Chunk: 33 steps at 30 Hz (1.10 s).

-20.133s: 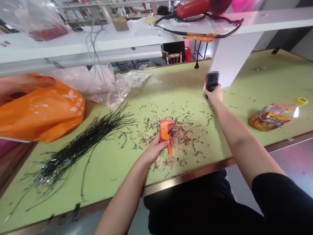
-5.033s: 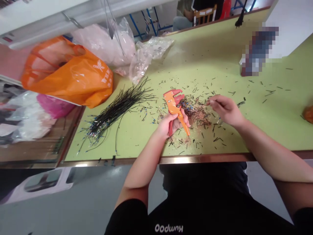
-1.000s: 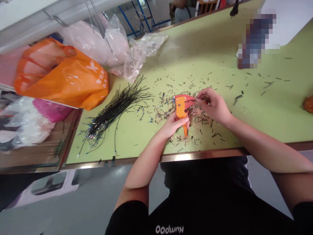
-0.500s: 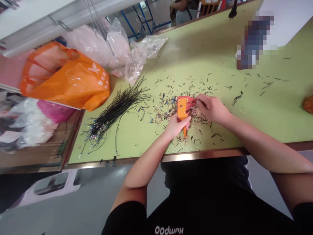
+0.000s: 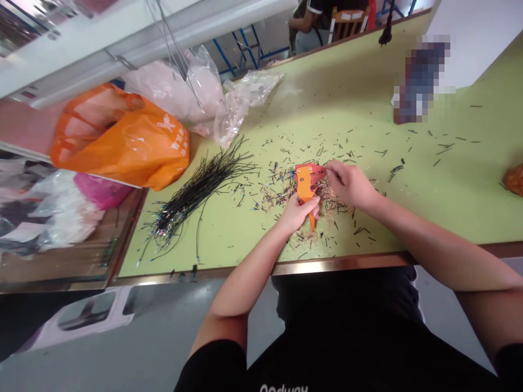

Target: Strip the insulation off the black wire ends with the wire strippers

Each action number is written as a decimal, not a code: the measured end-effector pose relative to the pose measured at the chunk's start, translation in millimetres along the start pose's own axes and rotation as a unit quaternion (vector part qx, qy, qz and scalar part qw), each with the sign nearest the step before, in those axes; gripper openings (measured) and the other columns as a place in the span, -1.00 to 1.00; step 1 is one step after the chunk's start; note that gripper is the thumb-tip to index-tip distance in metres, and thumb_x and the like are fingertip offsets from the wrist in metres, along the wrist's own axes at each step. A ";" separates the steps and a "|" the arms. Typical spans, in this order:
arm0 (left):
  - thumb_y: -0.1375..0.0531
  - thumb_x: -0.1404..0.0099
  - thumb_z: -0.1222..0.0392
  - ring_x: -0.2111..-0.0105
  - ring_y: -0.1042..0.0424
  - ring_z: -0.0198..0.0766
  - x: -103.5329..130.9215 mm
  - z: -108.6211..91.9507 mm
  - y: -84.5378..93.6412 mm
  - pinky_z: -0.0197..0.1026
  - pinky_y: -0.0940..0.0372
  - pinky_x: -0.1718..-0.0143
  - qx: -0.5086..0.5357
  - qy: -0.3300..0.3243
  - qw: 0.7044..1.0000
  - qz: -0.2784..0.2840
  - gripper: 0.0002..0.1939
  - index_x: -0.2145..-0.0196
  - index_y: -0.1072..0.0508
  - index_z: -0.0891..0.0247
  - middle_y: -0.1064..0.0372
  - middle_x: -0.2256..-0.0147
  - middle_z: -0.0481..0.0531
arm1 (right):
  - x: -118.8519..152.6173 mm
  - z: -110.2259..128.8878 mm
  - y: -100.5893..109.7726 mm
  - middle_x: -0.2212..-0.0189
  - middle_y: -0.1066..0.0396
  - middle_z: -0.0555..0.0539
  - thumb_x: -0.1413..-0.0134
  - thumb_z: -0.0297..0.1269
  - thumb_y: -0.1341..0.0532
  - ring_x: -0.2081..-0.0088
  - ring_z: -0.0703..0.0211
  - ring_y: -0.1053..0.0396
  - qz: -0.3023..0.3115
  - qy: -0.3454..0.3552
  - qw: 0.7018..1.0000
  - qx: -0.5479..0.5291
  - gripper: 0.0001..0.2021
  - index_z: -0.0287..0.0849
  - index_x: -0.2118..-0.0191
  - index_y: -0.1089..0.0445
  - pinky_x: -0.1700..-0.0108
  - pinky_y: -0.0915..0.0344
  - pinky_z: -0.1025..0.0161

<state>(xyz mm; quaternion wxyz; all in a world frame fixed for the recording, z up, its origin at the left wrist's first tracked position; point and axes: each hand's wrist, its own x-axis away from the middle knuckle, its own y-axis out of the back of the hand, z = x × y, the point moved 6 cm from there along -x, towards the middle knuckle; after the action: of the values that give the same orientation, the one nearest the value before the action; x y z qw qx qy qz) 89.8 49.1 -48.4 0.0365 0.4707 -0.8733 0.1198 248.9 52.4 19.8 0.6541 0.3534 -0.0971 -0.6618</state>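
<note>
My left hand (image 5: 300, 212) is wrapped round the handle of an orange and red wire stripper (image 5: 305, 184), which stands over a scatter of cut wire bits. At the tool's red jaws, my right hand (image 5: 347, 182) is closed in a pinch with its fingertips touching or almost touching the jaw end. What the pinch holds is too small or hidden to make out. Copper strands and short black wire offcuts (image 5: 335, 200) lie under and around both hands. Off to the left is a long bundle of black wires (image 5: 196, 190) with blue and shiny ends.
An orange bag (image 5: 151, 147) and clear plastic bags (image 5: 241, 103) stand at the back left of the green table (image 5: 229, 239). A white panel (image 5: 478, 38) rises at the back right, near a hanging black plug (image 5: 385, 36). Another person (image 5: 310, 24) sits beyond the table.
The whole view has shifted slightly, with things appearing a little lower. Both hands keep their hold at the wire stripper, with hardly any movement.
</note>
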 end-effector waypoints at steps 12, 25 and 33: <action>-0.43 -0.15 -0.03 0.52 -0.36 -0.29 4.1 -5.5 -16.4 -0.20 -0.33 0.44 0.215 0.040 0.970 0.103 -0.62 0.32 -0.34 0.21 -0.30 0.56 -0.13 | -0.7 5.0 3.3 0.54 -0.21 0.07 -0.35 -0.35 -0.08 0.54 0.26 -0.12 -0.027 0.005 1.000 -0.009 -0.85 -0.10 0.32 -0.22 0.42 -0.11 0.23; -0.42 -0.21 -0.09 0.42 -0.44 -0.23 7.3 3.4 -16.8 -0.12 -0.37 0.28 0.208 0.079 0.965 0.141 -0.63 0.34 -0.44 0.25 -0.39 0.46 0.00 | 2.3 3.0 3.6 0.49 -0.37 0.01 -0.43 -0.31 -0.08 0.51 0.22 -0.23 -0.017 -0.004 0.999 -0.030 -0.86 -0.12 0.22 -0.33 0.38 -0.21 0.22; -0.39 -0.21 -0.18 0.41 -0.50 -0.20 5.4 0.8 -7.1 -0.11 -0.45 0.28 0.209 0.078 0.967 0.121 -0.57 0.34 -0.46 0.27 -0.44 0.45 0.02 | 5.9 6.5 10.1 0.55 -0.24 0.07 -0.42 -0.29 -0.10 0.55 0.26 -0.12 -0.020 0.001 1.000 -0.022 -0.83 -0.11 0.28 -0.28 0.44 -0.12 0.26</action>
<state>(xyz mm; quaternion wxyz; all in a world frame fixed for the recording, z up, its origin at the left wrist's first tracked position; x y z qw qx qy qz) 92.7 40.7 -47.0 -0.0093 0.3481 -0.8739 0.3391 253.8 43.5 28.5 0.6482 0.3411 -0.0744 -0.6767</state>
